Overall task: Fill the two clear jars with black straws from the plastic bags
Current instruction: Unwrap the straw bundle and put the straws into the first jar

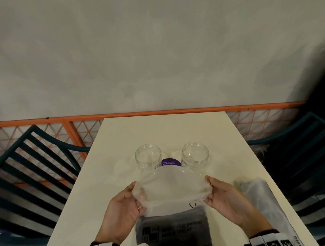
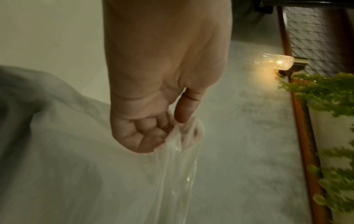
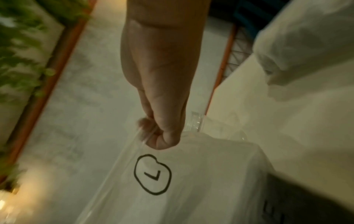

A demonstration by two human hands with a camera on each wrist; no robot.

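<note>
Two clear jars, one on the left (image 1: 148, 156) and one on the right (image 1: 195, 155), stand open and hold nothing at mid-table. Nearer me, a translucent plastic bag (image 1: 171, 190) is held up between both hands, its mouth spread wide. My left hand (image 1: 136, 195) pinches the bag's left edge (image 2: 184, 141). My right hand (image 1: 208, 189) pinches the right edge (image 3: 145, 136), beside a circled mark (image 3: 152, 174). A dark block of black straws (image 1: 173, 230) fills the bag's lower part, near the table's front edge.
A second plastic bag (image 1: 261, 198) lies at the right of the cream table (image 1: 158, 128). A purple round sticker (image 1: 169, 162) sits between the jars. Dark slatted chairs (image 1: 32, 159) flank the table on both sides; an orange railing (image 1: 43, 121) and wall stand behind.
</note>
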